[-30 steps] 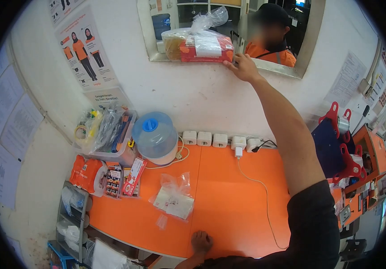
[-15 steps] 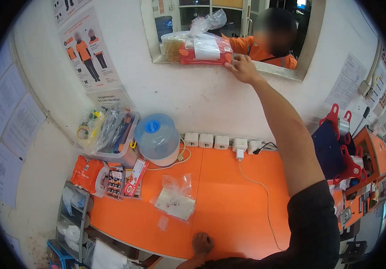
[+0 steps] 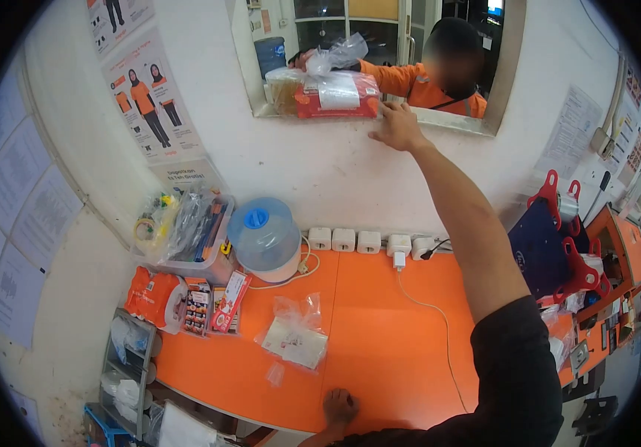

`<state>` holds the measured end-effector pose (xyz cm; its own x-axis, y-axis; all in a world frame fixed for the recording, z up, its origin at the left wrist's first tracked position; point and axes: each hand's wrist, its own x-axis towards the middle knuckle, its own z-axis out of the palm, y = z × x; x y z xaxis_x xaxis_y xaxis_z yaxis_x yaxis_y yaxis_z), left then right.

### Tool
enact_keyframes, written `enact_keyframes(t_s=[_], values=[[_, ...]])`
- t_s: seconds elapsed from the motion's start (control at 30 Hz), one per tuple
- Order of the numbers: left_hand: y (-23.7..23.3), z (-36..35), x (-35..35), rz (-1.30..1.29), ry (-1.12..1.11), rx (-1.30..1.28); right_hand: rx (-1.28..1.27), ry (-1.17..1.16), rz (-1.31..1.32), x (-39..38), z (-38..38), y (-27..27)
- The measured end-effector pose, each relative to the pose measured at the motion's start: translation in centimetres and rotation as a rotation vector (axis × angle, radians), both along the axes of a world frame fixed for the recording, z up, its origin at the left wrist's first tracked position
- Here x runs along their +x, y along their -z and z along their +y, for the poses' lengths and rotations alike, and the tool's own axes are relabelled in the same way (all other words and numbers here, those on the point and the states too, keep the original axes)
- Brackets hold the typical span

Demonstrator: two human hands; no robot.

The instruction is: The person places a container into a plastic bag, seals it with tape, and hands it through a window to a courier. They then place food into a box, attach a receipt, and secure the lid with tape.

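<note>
One-handed, reaching with the bare right hand (image 3: 397, 127), thumb and fingers spread, to the right end of a red rectangular carton (image 3: 337, 97) in a clear plastic bag (image 3: 285, 93), at the pale window sill (image 3: 447, 121). Resting the bare left hand (image 3: 340, 407) on the orange tabletop (image 3: 402, 335), not clearly showing whether pressed together. Opposite, reaching behind the bag's gathered top (image 3: 346, 52) with a co-worker's orange-sleeved arm (image 3: 396, 77).

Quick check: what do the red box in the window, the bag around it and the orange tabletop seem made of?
Red box: probably printed cardboard, smooth-looking, from its flat faces and straight edges.
Bag: thin, clear plastic film, glossy, with creases and highlights at the gathered top.
Orange tabletop: smooth with a soft sheen, perhaps laminate; its core can't be told.
</note>
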<state>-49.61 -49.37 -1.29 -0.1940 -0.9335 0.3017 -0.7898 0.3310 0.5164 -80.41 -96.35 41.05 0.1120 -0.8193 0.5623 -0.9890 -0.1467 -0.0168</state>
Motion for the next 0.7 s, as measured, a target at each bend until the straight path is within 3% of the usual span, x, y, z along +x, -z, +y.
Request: enact_keyframes(t_s=[0.1,0.17,0.2,0.27,0.3,0.33,0.37,0.4,0.43,0.47,0.5,0.57,0.7], values=[[-0.1,0.3,-0.2,-0.006,-0.017,0.046,-0.151,-0.073,-0.08,0.1,0.2,2.1],[1.0,0.4,0.1,0.036,0.0,0.039,-0.539,-0.182,-0.206,2.6,3.3,5.5],[0.9,0.6,0.3,0.034,0.001,0.048,-0.551,-0.223,-0.313,4.1,6.3,8.1],[0.7,0.3,0.1,0.05,-0.018,-0.047,-0.343,-0.257,-0.532,5.8,12.8,17.2],[0.8,0.2,-0.1,0.052,-0.011,-0.037,-0.13,-0.327,-0.704,6.0,16.4,24.1],[1.0,0.4,-0.1,0.044,-0.012,-0.024,0.075,-0.297,-0.722,6.9,22.3,27.8],[1.1,0.5,0.1,0.032,-0.013,-0.016,0.339,-0.238,-0.853,6.2,26.8,35.0],[0.9,0.4,0.3,0.025,-0.005,-0.014,0.47,-0.089,-0.724,6.2,32.2,38.0],[0.5,0.5,0.3,0.022,-0.011,0.004,0.435,-0.049,-0.688,5.7,37.0,41.3],[0.4,0.4,0.1,0.022,-0.02,0.02,0.349,-0.005,-0.742,5.8,41.6,42.6],[0.5,0.6,0.1,0.021,-0.023,0.024,0.261,0.09,-0.591,5.8,46.0,44.0],[0.6,0.2,0.0,0.012,-0.019,-0.026,0.273,0.041,-0.467,6.1,51.9,44.1],[0.3,0.3,-0.1,-0.017,0.019,0.005,0.404,-0.026,-0.343,5.9,55.4,43.0]])
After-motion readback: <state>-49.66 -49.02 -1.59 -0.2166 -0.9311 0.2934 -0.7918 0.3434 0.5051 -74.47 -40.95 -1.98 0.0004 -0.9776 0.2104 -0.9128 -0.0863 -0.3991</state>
